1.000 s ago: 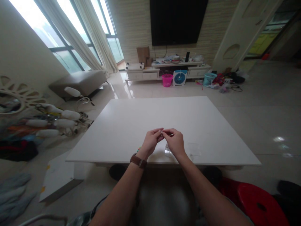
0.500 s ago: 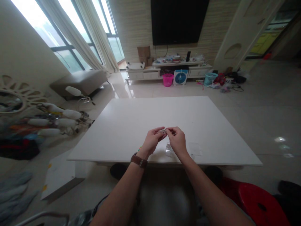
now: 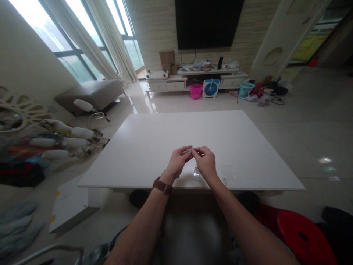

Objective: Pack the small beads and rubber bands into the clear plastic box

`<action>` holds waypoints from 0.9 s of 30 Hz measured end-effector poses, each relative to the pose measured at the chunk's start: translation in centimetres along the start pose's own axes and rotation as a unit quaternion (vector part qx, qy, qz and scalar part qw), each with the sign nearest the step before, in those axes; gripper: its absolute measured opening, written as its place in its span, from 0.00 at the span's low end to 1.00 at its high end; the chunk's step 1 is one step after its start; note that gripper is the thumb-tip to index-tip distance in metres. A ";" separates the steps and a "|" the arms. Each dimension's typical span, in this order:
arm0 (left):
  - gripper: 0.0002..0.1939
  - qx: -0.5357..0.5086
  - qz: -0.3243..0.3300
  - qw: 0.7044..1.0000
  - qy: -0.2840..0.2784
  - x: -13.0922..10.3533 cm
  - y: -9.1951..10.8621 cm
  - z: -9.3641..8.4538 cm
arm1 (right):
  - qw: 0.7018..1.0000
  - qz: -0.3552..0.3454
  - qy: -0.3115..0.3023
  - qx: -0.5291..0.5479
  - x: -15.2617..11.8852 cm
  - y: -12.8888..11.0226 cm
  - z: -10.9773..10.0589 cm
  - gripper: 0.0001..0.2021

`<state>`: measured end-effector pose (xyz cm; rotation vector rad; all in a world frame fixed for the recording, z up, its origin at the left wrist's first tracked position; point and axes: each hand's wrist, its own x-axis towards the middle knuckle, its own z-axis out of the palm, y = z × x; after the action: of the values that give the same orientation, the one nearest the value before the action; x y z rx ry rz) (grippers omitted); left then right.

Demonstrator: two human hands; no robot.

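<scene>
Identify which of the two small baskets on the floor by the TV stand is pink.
The left basket, beside the blue fan; the other basket, further right, is teal.

2 hands (image 3: 191,162), 1 white table (image 3: 154,143), 1 red stool (image 3: 300,232), 1 wristwatch (image 3: 162,185)

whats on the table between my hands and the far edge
Nothing: in the head view the white table is bare from the left hand and right hand, pinching a small silvery piece, to its far edge.
</scene>
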<state>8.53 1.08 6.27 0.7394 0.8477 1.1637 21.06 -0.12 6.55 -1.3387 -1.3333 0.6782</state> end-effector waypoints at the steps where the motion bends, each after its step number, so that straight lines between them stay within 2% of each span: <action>1: 0.17 0.001 -0.001 1.000 0.005 0.0 0.0 0.0 | 1.000 -0.001 -0.004 -0.006 0.0 0.0 0.0 0.09; 6: 0.12 0.015 -0.002 0.999 0.040 0.1 0.1 0.2 | 0.999 -0.023 -0.020 -0.043 -0.2 -0.1 0.0 0.10; 12: 0.07 0.054 0.019 0.998 0.040 0.3 0.0 0.0 | 0.998 -0.028 -0.017 -0.060 -0.1 0.3 -0.1 0.09; 18: 0.09 0.096 0.036 0.994 0.046 0.2 0.0 -0.2 | 0.997 -0.038 -0.019 -0.066 -0.3 0.3 0.4 0.07; 23: 0.14 0.126 0.072 0.986 0.086 0.2 0.3 -0.3 | 0.997 -0.044 -0.020 -0.056 -0.4 -0.4 0.2 0.07; 27: 0.14 0.162 0.076 0.979 0.097 0.1 0.7 -0.5 | 0.999 -0.026 -0.031 -0.029 -0.4 -0.8 -0.1 0.09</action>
<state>7.79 1.34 6.60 0.9818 1.1795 1.2618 20.79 -0.67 7.17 -1.3335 -1.4413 0.6544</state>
